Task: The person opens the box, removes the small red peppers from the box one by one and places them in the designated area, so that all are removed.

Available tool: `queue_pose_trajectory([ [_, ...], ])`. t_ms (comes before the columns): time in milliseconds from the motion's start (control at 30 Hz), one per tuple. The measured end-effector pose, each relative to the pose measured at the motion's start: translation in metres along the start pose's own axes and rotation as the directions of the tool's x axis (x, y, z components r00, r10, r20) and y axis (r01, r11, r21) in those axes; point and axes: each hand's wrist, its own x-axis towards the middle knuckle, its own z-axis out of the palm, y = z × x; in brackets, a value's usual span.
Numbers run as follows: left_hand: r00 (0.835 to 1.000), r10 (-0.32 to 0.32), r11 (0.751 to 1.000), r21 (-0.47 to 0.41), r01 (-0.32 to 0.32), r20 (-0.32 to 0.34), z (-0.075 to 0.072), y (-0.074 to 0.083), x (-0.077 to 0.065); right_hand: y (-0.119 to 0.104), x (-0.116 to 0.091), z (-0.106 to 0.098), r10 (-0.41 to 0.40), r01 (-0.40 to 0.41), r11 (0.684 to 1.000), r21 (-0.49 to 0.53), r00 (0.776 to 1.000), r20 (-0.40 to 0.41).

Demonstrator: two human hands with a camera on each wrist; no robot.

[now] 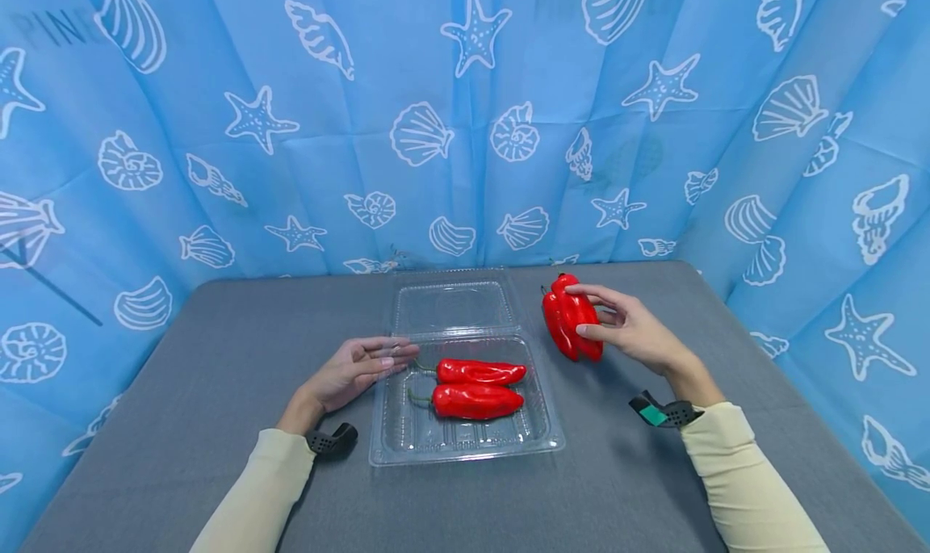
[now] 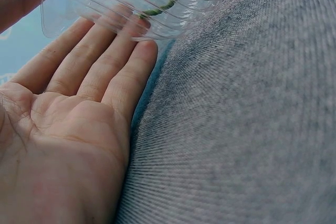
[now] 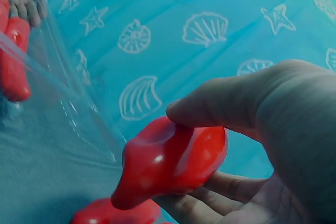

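Note:
Two long red peppers with green stems, a back one (image 1: 481, 372) and a front one (image 1: 477, 401), lie side by side in a clear plastic clamshell container (image 1: 465, 450). My right hand (image 1: 632, 327) holds another red pepper (image 3: 173, 156) right of the container, pinched between thumb and fingers. A further red pepper (image 1: 558, 323) lies just beside and below the held one. My left hand (image 1: 359, 369) is at the container's left wall, its fingers extended. Through the clear plastic, the fingertips (image 2: 137, 22) show behind the rim, palm turned up.
The container's lid (image 1: 454, 304) is folded back, away from me. Everything stands on a grey cloth-covered table (image 1: 254, 359). A blue curtain (image 1: 472, 182) with white shell and starfish prints hangs behind and around the table.

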Motion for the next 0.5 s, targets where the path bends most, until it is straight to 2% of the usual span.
queue_pose_trajectory([
  [267,1.0,-0.008,1.0,-0.003,0.008,-0.009,0.001,0.001,0.0,0.012,-0.002,-0.016,0.0,0.0,1.0,0.006,0.998,-0.061],
  [500,1.0,-0.02,1.0,0.006,0.02,-0.023,0.001,0.002,0.001,0.023,-0.004,-0.027,0.065,-0.07,0.997,-0.033,0.989,-0.136],
])
